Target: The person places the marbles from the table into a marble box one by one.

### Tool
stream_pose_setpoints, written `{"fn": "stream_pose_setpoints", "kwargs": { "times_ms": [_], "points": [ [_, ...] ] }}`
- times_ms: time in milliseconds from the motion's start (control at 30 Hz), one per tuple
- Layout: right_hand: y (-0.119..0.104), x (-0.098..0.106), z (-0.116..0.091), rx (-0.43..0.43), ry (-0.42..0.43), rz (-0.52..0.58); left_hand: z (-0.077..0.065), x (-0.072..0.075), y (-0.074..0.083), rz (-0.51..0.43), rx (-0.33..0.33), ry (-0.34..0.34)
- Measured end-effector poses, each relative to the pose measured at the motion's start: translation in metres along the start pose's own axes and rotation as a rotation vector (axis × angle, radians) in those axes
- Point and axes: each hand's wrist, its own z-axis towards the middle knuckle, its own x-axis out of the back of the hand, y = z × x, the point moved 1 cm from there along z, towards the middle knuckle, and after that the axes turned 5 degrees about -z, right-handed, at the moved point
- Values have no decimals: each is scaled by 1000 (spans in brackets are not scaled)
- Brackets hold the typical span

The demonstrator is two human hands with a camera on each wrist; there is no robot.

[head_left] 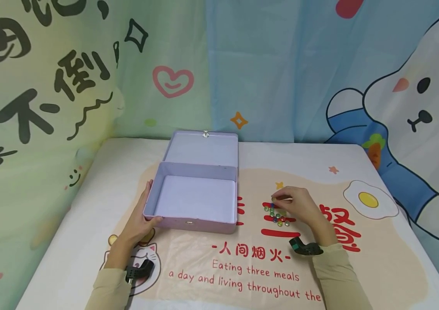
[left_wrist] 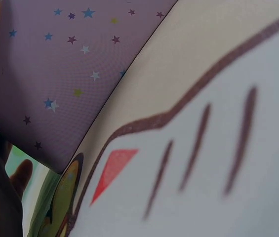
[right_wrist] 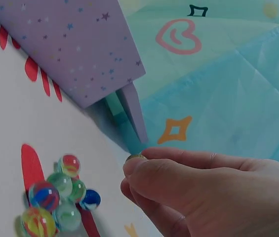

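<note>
A lilac tin box (head_left: 204, 225) with its hinged lid (head_left: 204, 148) folded back stands at the middle of the table, its inside bare. My left hand (head_left: 138, 221) grips the box at its near left corner, thumb on the front edge and fingers along the left side. In the left wrist view the star-printed wall (left_wrist: 75, 64) fills the upper left. Right of the box lies a cluster of glass marbles (head_left: 280, 223), several of them, clear with coloured swirls. Just above them, my right hand (head_left: 301, 206) pinches one marble (right_wrist: 136, 157) between thumb and forefinger, mostly hidden by the fingertips.
A printed cloth (head_left: 250, 292) with red lettering covers the table. Behind it hangs a patterned curtain (head_left: 258, 86). A metal clasp (head_left: 205, 134) sits on the lid's far edge. Each wrist wears a small black camera, the right one (head_left: 305, 247) near the marbles.
</note>
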Motion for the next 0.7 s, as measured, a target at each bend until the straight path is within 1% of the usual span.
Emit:
{"fn": "stream_pose_setpoints", "kwargs": {
  "times_ms": [100, 233, 333, 467, 600, 700],
  "points": [
    [-4, -2, 1, 2, 6, 14, 0, 0, -2, 4, 20, -8],
    [-9, -6, 2, 26, 18, 52, 1, 0, -4, -14, 39, -6],
    [-12, -10, 2, 44, 11, 68, 1, 0, -3, -17, 38, -1],
    [-15, -14, 2, 61, 11, 57, 1, 0, -2, 8, 29, 5],
    [-17, -17, 2, 79, 45, 38, 1, 0, 0, 28, 30, 4],
    [-20, -20, 3, 98, 81, 61, 1, 1, 1, 28, 38, -4]
  ]
}}
